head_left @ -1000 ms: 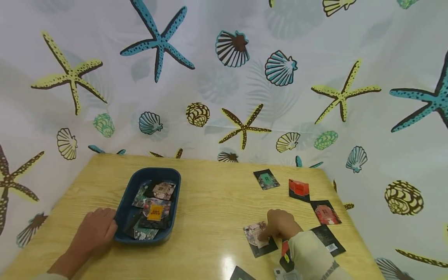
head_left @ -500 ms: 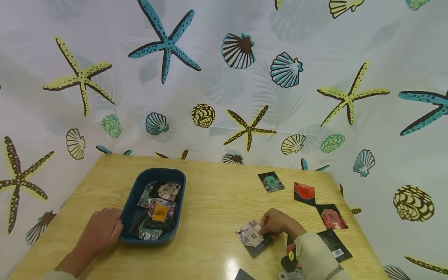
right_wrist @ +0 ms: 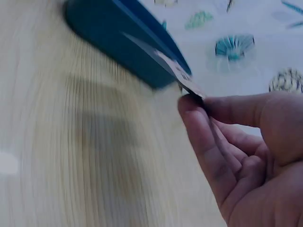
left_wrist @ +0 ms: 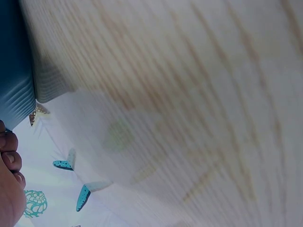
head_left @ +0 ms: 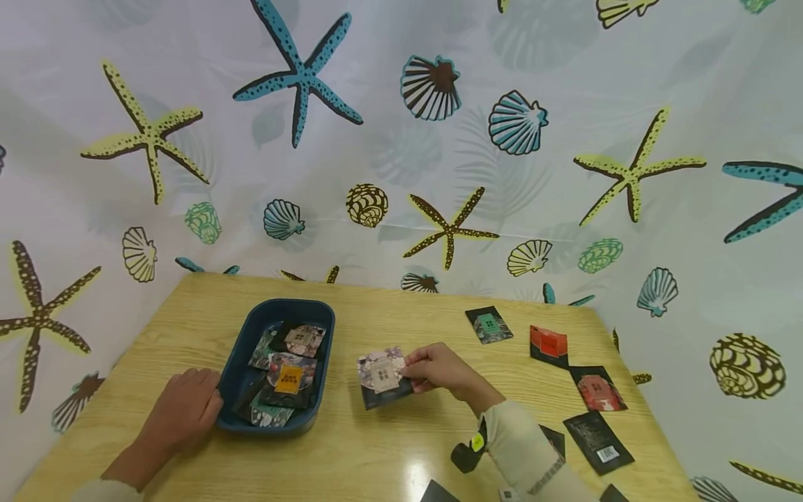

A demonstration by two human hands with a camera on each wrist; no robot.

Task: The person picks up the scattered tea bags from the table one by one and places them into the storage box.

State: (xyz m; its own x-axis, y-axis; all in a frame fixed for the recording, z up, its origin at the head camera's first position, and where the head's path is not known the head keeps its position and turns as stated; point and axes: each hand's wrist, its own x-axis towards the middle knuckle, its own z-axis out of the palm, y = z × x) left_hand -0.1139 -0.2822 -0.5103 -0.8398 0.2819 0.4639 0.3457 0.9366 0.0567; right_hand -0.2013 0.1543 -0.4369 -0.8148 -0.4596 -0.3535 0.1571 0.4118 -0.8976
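My right hand (head_left: 436, 369) pinches a flat pink-and-black sachet (head_left: 381, 376) by its right edge, thumb against fingers. The sachet is held above the table, to the right of a dark blue plastic bin (head_left: 316, 408). In the right wrist view the sachet (right_wrist: 177, 71) appears nearly edge-on, tilted, with the bin (right_wrist: 113, 45) behind it. Several similar sachets lie in the bin, the top one with an orange label (head_left: 288, 378). At the bin's left side my left hand (head_left: 178, 411) rests with bent fingers against it; the left wrist view shows only part of that hand (left_wrist: 10, 189).
On the right of the wooden table (head_left: 376, 307) lie several more sachets: a green-labelled one (head_left: 489, 324), red ones (head_left: 548, 344) (head_left: 599, 389) and a face-down black one (head_left: 599, 443). Another sachet (head_left: 438, 492) is cut off at the bottom edge. A printed curtain (head_left: 376, 153) hangs behind.
My right hand has picked up the pink-and-black sachet from the table and carried it left toward the bin. The left hand stays at the bin's side.
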